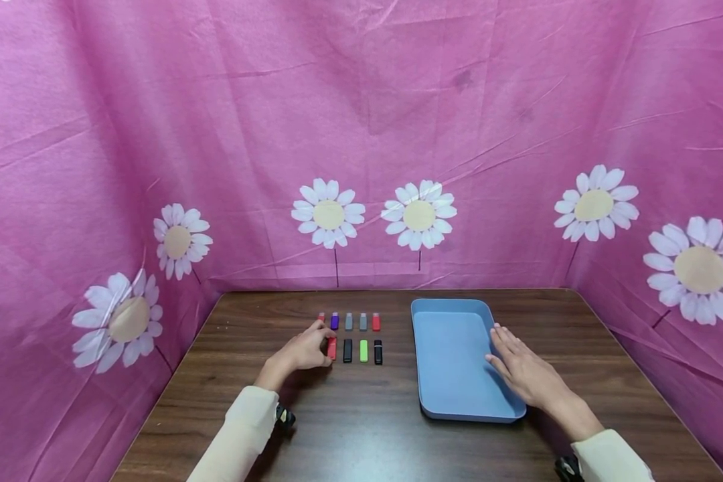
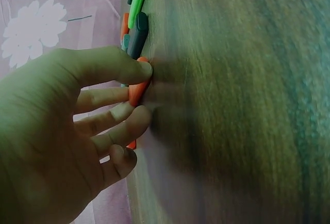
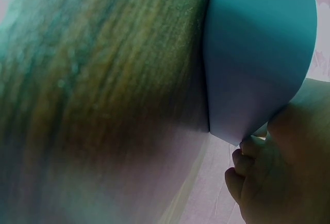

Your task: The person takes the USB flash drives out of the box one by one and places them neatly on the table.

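Note:
My left hand (image 1: pixel 304 349) pinches a red USB flash drive (image 1: pixel 332 348) at the left end of the front row, thumb at the near side and fingertips at the far side. The left wrist view shows the same red drive (image 2: pixel 138 91) between thumb and fingers, close to the tabletop. In that row follow a black drive (image 1: pixel 347 351), a lime green drive (image 1: pixel 363 351) and another black drive (image 1: pixel 377 352). My right hand (image 1: pixel 527 369) rests on the right rim of a blue tray (image 1: pixel 458 414), fingers extended along it. In the right wrist view its fingertips lie against the tray's wall (image 3: pixel 252 64).
Behind the front row lies a back row with a purple drive (image 1: pixel 335 321), grey drives (image 1: pixel 349 322) and a red drive (image 1: pixel 376 322); one more red one is partly hidden by my left hand. A pink curtain (image 1: pixel 367 120) with daisies encloses the wooden table (image 1: pixel 349 442).

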{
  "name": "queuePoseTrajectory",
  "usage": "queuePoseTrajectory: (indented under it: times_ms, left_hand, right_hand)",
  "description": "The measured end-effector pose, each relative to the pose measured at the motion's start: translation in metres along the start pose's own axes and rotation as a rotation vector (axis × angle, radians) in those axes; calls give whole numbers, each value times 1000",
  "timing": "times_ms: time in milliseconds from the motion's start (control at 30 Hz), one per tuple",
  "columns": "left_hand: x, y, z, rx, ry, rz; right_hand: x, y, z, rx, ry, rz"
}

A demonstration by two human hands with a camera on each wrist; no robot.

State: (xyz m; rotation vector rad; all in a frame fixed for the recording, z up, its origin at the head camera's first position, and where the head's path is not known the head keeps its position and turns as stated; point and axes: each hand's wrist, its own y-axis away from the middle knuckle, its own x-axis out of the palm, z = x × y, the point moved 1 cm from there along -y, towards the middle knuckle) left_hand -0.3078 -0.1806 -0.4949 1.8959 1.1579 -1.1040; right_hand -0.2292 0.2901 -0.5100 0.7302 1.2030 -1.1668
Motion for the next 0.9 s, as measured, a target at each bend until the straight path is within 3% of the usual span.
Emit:
queuePoseTrajectory:
  times_ms: [300, 533, 633, 800, 900]
  left_hand:
    - [-2, 1, 3, 8, 45, 4]
    - [-14, 4, 9, 41, 109, -74]
    - [-21, 4, 14, 53, 141, -105]
    - [-31, 5, 23, 45, 173, -149]
    - [-35, 6, 28, 27, 185, -166]
  right_hand:
    - [-1, 0, 0, 2, 5, -7]
    - [-1, 1, 3, -6, 25, -18]
    - [-5, 0, 5, -43, 61, -124]
    - [-15, -6, 6, -92, 91, -427]
    - [-23, -10, 3, -87, 97, -523]
